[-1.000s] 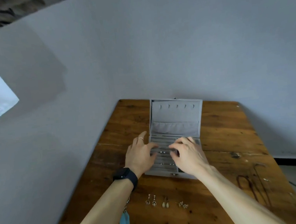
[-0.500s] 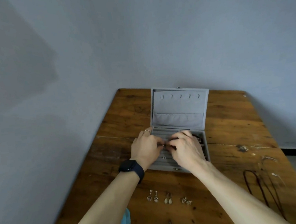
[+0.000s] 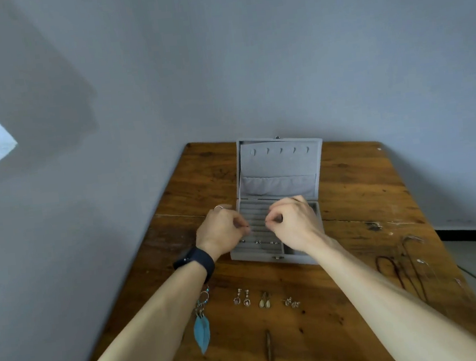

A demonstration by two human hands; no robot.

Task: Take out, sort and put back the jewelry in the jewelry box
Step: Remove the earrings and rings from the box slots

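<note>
The open box [image 3: 279,170] sits at the far edge of the surface [image 3: 357,185]; left hand [image 3: 221,230] and right hand [image 3: 294,224], slightly apart, hover over its front half, fingers curled; their hold I cannot tell

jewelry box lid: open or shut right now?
Open. The jewelry box has its lid raised behind the base, hooks and pocket facing the camera; ring rows lie exposed.

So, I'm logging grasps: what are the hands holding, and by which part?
The left hand and right hand each pinch a tiny item over the jewelry box; it is too small to tell what, or which part.
</note>
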